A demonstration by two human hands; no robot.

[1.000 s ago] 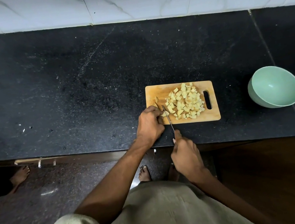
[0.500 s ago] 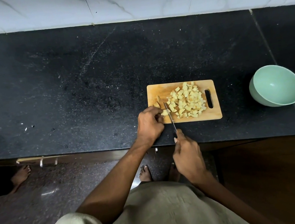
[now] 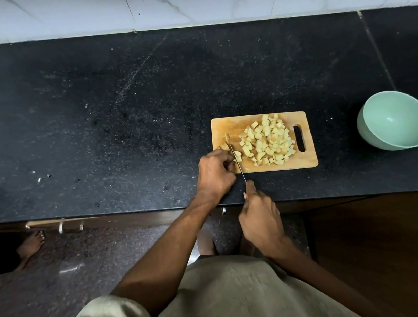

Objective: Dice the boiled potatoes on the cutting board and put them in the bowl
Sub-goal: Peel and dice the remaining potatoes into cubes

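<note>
Most of the pale yellow boiled potato already lies as a heap of small cubes on the rectangular light wooden cutting board, toward its 3 o'clock end beside the handle slot. A last uncut portion sits at the board's 9 o'clock end. The left hand curls its fingers down on that portion; the right hand is clamped round the handle of a thin-bladed knife, whose blade lies across the piece. By my judgement dicing is nearly done; transfer has not begun. The round mint-green bowl, well apart at 3 o'clock on the black speckled stone counter, shows nothing inside. The knife handle is hidden in the fist, and the left fingertips and the remaining potato's extent are hard to make out.
</note>
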